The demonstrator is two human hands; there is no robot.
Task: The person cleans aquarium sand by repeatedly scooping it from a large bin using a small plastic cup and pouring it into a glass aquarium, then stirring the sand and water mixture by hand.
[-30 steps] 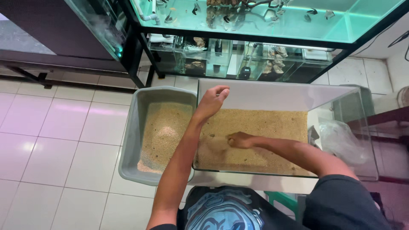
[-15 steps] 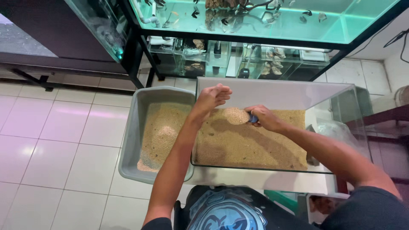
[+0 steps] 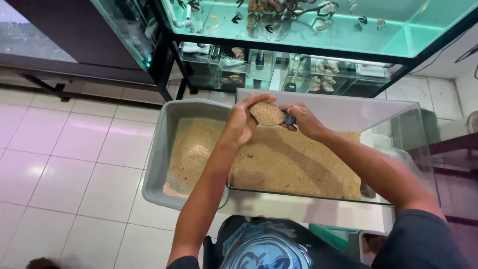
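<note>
Both hands meet above the near-left part of a glass tank (image 3: 398, 119). Right hand (image 3: 303, 119) is closed around the dark blue handle of a scoop (image 3: 269, 113), which is heaped with tan sand and held level over the tank's left edge. Left hand (image 3: 244, 122) is curled against the left side of the scoop, fingers cupped around its bowl and touching it; whether it actually grips the scoop or only steadies it cannot be told.

Sand (image 3: 298, 164) covers the floor of the tank in an even layer, lighter toward the back wall. Just beside the tank on its left, touching or nearly touching it, sits a grey plastic tub (image 3: 159, 154) that also holds sand, with a pale glare on its surface. Both stand at the same low level in front of the person, whose dark shirt with a blue print (image 3: 264, 249) shows at the bottom edge.

Behind them a black metal stand (image 3: 169, 55) carries lit aquariums (image 3: 318, 25) with fish and driftwood above, and smaller tanks on the shelf below. White floor tiles (image 3: 74, 164) stretch to the left.
</note>
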